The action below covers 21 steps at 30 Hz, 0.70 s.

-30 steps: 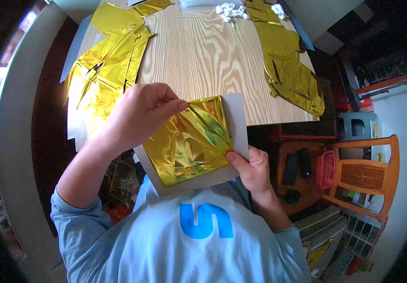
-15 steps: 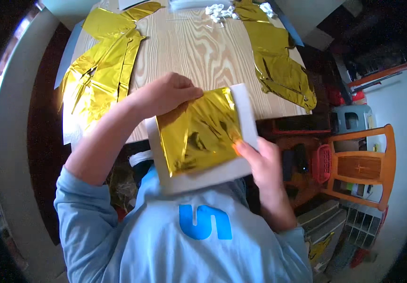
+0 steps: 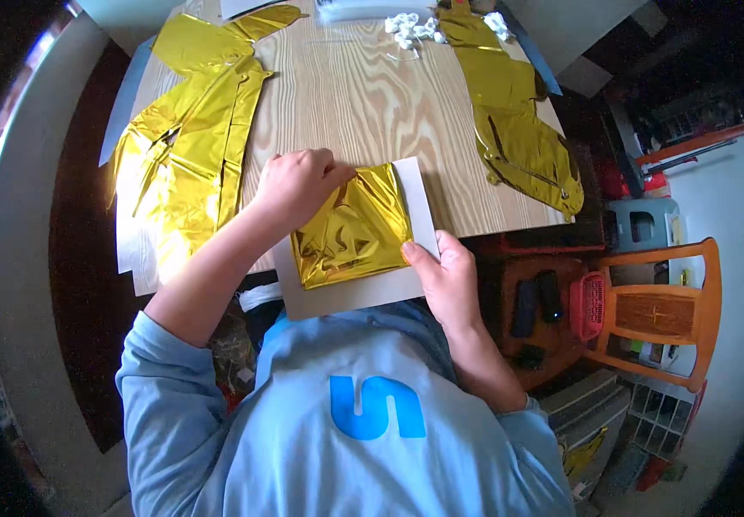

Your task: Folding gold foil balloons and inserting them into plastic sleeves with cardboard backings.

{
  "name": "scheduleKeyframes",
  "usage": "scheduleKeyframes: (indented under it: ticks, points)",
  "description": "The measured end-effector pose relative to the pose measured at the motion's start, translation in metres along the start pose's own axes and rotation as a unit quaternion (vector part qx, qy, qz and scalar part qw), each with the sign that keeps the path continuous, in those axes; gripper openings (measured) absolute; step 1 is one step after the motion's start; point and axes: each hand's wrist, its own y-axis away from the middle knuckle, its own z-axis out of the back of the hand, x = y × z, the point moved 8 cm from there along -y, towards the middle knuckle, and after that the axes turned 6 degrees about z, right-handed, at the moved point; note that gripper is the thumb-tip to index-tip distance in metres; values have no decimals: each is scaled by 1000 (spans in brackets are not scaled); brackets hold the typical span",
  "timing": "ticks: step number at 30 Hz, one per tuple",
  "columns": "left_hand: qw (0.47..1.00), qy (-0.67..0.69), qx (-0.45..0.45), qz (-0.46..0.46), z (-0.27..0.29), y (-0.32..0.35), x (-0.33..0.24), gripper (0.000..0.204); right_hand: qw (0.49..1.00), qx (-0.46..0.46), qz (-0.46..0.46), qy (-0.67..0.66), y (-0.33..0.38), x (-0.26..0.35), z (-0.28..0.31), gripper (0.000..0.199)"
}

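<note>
A square of shiny gold foil point(image 3: 355, 237) lies over a flat white board point(image 3: 325, 303), whose pale border shows along its right and lower sides. The board is at the table's near edge, partly over my lap. My left hand point(image 3: 299, 185) is closed at the foil's upper left edge, its fingertips partly hidden behind the knuckles. With the thumb on top and the fingers underneath, my right hand point(image 3: 450, 280) grips the board's lower right side; the thumb tip touches the foil's edge. Creases run across the foil.
Large gold foil sheets lie along the table's left point(image 3: 200, 129) and right point(image 3: 510, 112) sides. Crumpled white pieces point(image 3: 411, 33) and a clear plastic item point(image 3: 355, 10) are at the far edge. A wooden chair point(image 3: 656, 310) with a red basket point(image 3: 590, 306) stands to the right.
The board and foil have shifted slightly up and left, away from my body. My right hand has moved left with them, and the foil looks more wrinkled.
</note>
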Motion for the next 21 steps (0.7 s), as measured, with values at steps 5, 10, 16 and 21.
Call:
scheduleKeyframes:
  ticks: [5, 10, 16, 21]
  points:
    - [998, 63, 8, -8, -2, -5, 6, 42, 970, 14, 24, 240, -9, 31, 5, 30]
    - [995, 27, -49, -82, 0, -3, 3, 35, 846, -43, 237, 476, -22, 108, 3, 36]
    - [982, 26, -122, -140, -3, -3, 7, 30, 832, 155, 363, 389, -46, 76, -95, 70]
    - [985, 6, -108, -133, 1, 1, 1, 30, 823, 147, 296, 462, -50, 47, -77, 79]
